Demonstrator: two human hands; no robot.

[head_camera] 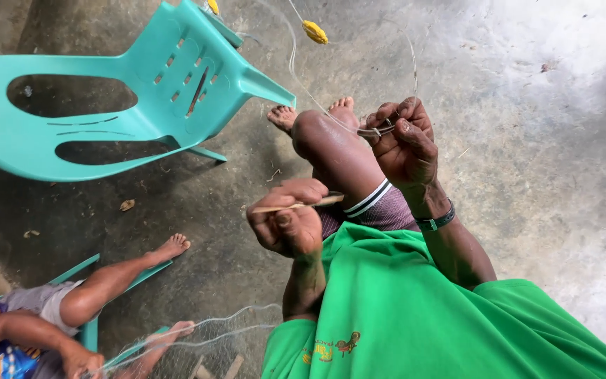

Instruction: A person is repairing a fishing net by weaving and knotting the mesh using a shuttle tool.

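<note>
On the concrete floor (527, 175), seen from above the lap, net work is under way. At the far left a turquoise plastic chair (106, 105) lies tipped on its side, and below it another person's bare legs (120, 277) are stretched out from a second turquoise seat (89, 330); that person's hand (82, 361) rests near a loose heap of fine, pale fishing net (198, 337) spread along the bottom edge.

Toward the middle, the left hand (289, 221) is closed into a fist around a thin wooden netting needle (299, 204), which is held level and points to the right. Just beyond it the raised knee (331, 144) and bare feet (313, 112) are seen. The right hand (405, 140) is closed too, and the pale line (303, 84) is pinched between its thumb and fingers, bunched into small loops at the fingertips. From there the line is led up and away past a yellow float (315, 31) near the top edge; a second float (212, 6) is partly cut off beside the chair.

Judged from this, a knot or mesh is being tied at the pinched point; much net lies slack at the bottom, and how much is finished cannot be told.

No packages, labels or signs are visible; only a small yellow emblem (334, 347) is carried low on the green shirt (422, 316), and a dark band (436, 221) is worn on the right wrist.
</note>
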